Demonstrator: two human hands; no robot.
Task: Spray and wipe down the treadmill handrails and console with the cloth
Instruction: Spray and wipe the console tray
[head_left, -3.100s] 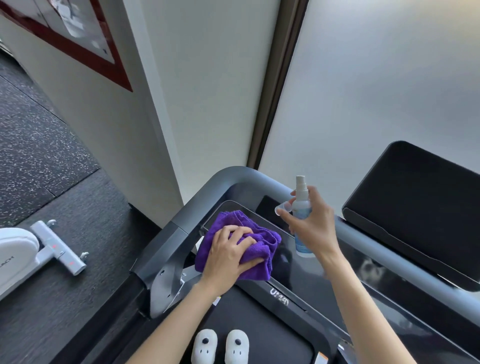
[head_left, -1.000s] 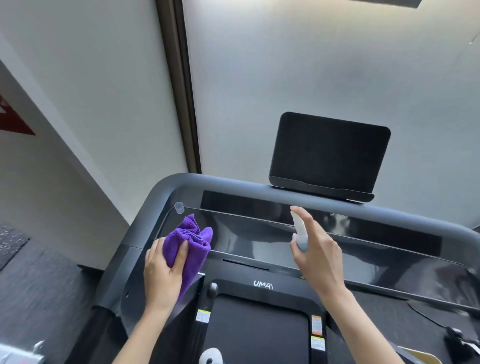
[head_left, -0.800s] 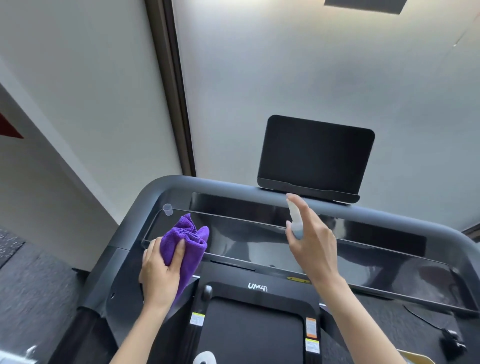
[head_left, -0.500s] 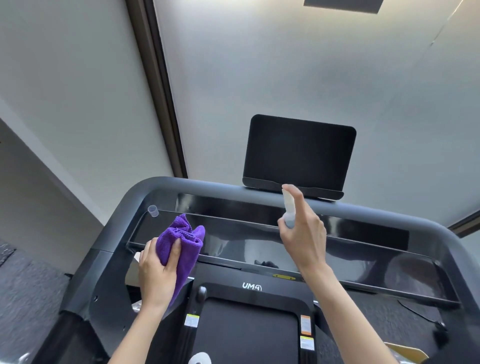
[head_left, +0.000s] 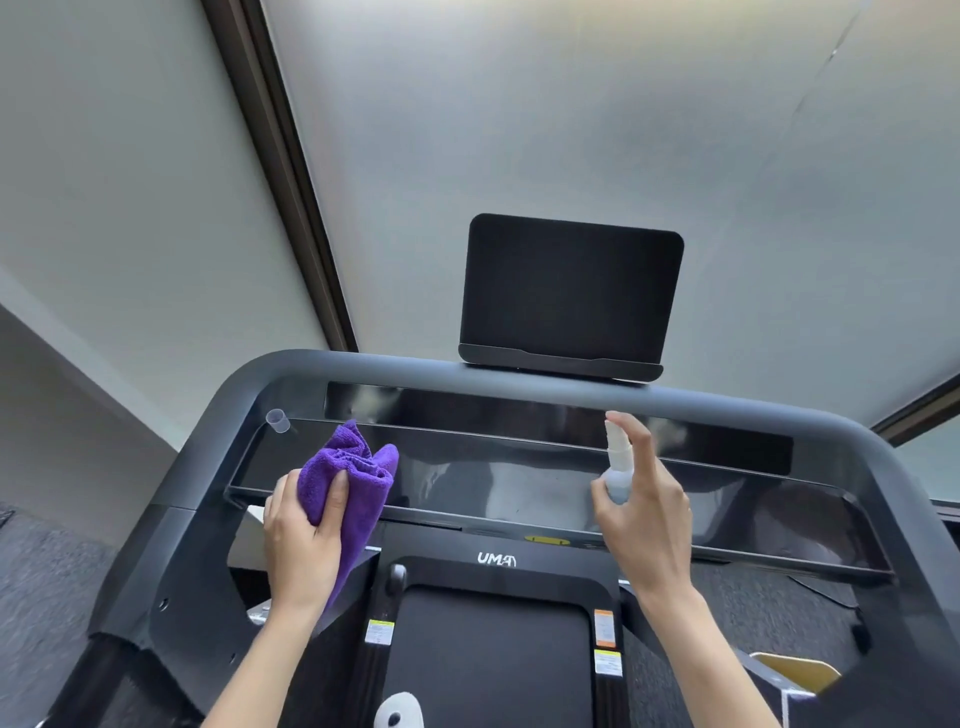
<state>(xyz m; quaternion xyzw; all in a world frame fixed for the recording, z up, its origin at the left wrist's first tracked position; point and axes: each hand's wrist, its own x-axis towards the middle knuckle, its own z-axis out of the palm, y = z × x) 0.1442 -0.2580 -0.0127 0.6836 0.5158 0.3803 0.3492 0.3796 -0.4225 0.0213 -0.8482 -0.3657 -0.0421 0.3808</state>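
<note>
Up close, facing the front of a treadmill (head_left: 171, 571). Left hand (head_left: 301, 540) over the left end of the glossy black console (head_left: 519, 483), fingers curled tight around a bunched purple cloth (head_left: 353, 478); thumb (head_left: 337, 499) pressed across the front of the fabric, folds sticking up above the fist, a loose tail hanging down past the console's near edge. Right hand (head_left: 649, 525) near the middle of the console, wrapped around a small spray bottle (head_left: 618, 467) held upright; index finger (head_left: 631, 436) raised over the white nozzle, remaining fingers closed on the pale body. Too little of the bottle visible between the fingers to judge how much liquid is inside. Near the console's far left corner, just beyond the cloth but apart from it, a small clear cap (head_left: 278, 420) resting on the glass, tilted, seemingly empty. Along the far edge, a curved grey handrail (head_left: 415, 371) sweeping round both corners, with a dark tablet holder (head_left: 569, 291) standing on it, slightly right of centre. Below the console, a black belt (head_left: 493, 665) between the arms, warning stickers at either side. At the lower right corner, part of a yellow item (head_left: 795, 670), unclear what.
</note>
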